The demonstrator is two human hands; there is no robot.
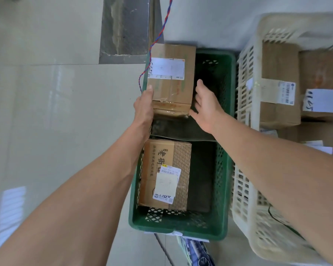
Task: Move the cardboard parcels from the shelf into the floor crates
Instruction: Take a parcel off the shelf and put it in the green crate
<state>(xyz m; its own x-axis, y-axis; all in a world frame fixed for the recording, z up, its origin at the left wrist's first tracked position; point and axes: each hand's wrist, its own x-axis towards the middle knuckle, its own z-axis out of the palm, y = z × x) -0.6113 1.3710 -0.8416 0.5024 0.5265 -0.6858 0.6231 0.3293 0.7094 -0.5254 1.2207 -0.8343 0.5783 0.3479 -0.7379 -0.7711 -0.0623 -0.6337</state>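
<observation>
A cardboard parcel with a white label (171, 77) sits at the far end of the green floor crate (222, 169). My left hand (144, 108) lies flat against the parcel's left side. My right hand (206, 106) is beside its right side with straight fingers, a small gap showing between them. A second cardboard parcel with printed characters and a label (165, 175) lies in the near part of the same green crate.
A cream plastic crate (246, 181) stands right of the green one and holds several cardboard parcels (279, 87). A red-and-blue twisted cord (161, 33) hangs down past the far parcel. Pale floor tiles lie to the left.
</observation>
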